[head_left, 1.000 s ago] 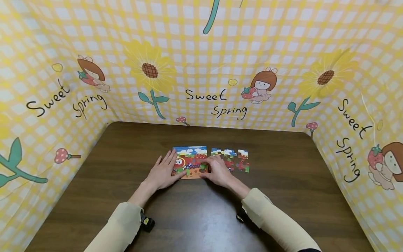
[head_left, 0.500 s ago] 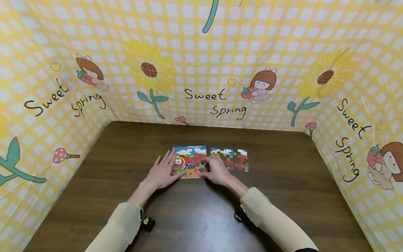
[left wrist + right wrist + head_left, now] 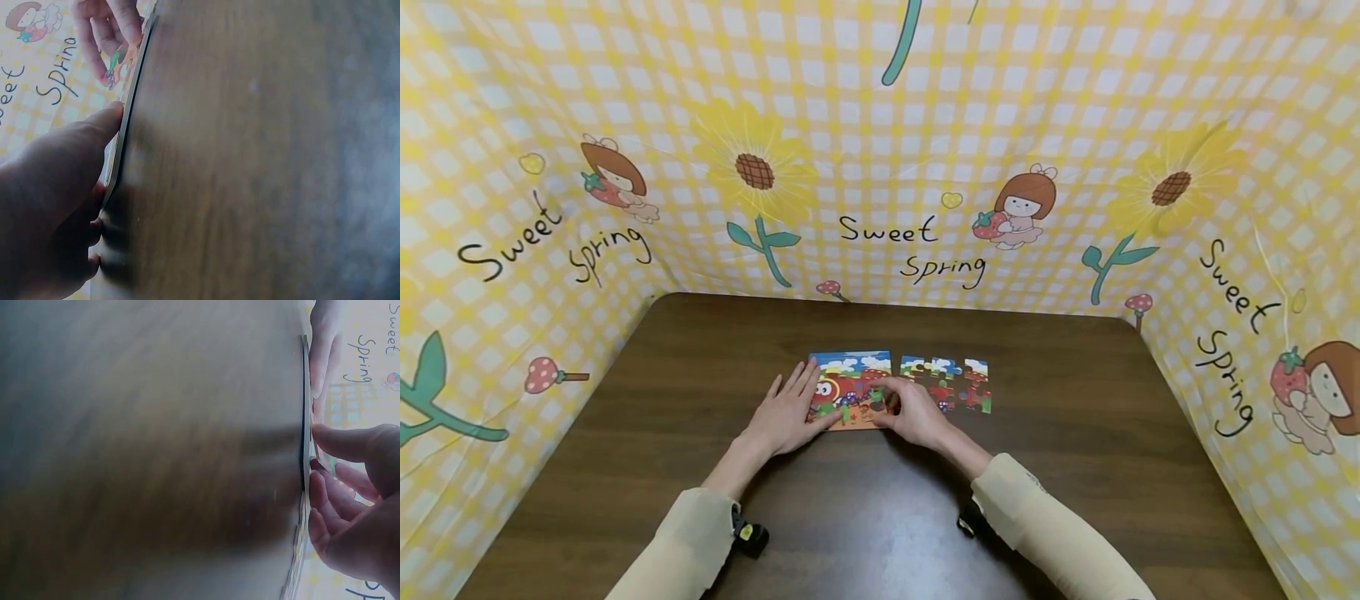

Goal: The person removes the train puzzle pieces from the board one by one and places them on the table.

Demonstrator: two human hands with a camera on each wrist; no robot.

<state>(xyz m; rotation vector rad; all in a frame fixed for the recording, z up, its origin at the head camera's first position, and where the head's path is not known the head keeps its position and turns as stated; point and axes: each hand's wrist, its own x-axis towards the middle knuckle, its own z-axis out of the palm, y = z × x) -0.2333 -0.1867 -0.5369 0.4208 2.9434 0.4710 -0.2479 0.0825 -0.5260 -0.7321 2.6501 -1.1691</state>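
A jigsaw puzzle board (image 3: 850,367) with a colourful cartoon picture lies flat on the table in the head view. My left hand (image 3: 785,417) rests along its left side, fingers straight and thumb at the near edge. Over the board's right part, my right hand (image 3: 916,414) pinches a puzzle piece (image 3: 117,70) between thumb and fingers. Green and orange show on that piece, which sits tilted against the board in the left wrist view. The right fingers partly hide the spot beneath them.
Right of the board lie several loose puzzle pieces (image 3: 976,398), some partly behind the right hand. The brown wooden table (image 3: 1037,467) is bounded at the back and sides by yellow checked cloth (image 3: 880,167).
My right hand has shifted slightly left over the board, with the piece still between its fingers. The left hand stays on the board's left side.
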